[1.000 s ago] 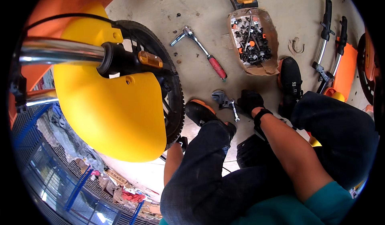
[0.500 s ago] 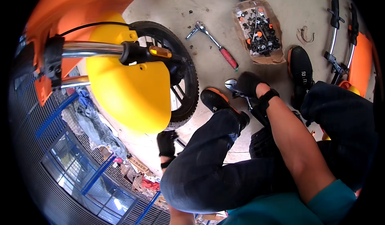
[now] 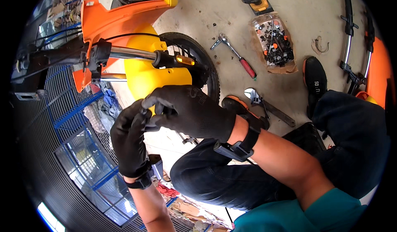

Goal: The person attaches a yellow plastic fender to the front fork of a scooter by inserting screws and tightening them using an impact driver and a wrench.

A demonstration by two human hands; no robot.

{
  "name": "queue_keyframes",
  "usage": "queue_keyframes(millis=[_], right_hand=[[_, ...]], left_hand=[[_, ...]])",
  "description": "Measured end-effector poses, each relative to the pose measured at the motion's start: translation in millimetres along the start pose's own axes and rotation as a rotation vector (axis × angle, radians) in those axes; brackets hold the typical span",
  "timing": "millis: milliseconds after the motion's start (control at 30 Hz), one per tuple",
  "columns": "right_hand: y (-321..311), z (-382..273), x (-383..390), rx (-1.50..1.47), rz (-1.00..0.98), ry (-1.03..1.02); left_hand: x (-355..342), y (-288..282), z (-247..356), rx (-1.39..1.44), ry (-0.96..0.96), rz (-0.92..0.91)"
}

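While both gloved hands meet just to the person's side of the wheel [image 3: 213,72], their bent fingers are gathered together, apparently for close work that wants fingertips from both sides. The left hand [image 3: 130,139] rises with thumb and fingers curled inward, and the right hand [image 3: 190,112] reaches across to meet it, palm turned away; whether either pinches some small part I cannot tell, since the gloves hide it. Behind them the yellow fender [image 3: 142,74], the thing nearest the hands, covers the wheel's left side, and whether they touch it is unclear. Right of the wheel lies the ratchet [image 3: 244,63], its red handle toward the person, probably set so for an easy grab. To the wheel's lower right, the wrench [image 3: 278,113] rests with a small spanner [image 3: 266,108] against or just beside it, likely put down near the feet to be handy. Farther right of the wheel, a cardboard box [image 3: 285,69] corrals loose hardware [image 3: 281,45], presumably to stop it scattering.
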State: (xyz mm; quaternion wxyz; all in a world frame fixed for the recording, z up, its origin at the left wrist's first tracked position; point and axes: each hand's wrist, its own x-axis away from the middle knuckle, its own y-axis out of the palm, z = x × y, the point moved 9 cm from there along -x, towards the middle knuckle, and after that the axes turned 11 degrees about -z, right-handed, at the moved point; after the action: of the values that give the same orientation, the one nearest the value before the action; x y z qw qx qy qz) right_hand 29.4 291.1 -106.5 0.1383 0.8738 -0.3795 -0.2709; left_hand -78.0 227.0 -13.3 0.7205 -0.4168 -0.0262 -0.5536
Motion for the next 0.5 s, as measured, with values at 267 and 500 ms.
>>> queue_keyframes(millis=[267, 500], right_hand=[[-26, 41, 3, -0.376, 0.096, 0.148], [-33, 47, -4, -0.394, -0.023, 0.274]], left_hand=[[-49, 37, -2, 0.029, -0.001, -0.063], [-60, 39, -1, -0.056, 0.09, -0.013]])
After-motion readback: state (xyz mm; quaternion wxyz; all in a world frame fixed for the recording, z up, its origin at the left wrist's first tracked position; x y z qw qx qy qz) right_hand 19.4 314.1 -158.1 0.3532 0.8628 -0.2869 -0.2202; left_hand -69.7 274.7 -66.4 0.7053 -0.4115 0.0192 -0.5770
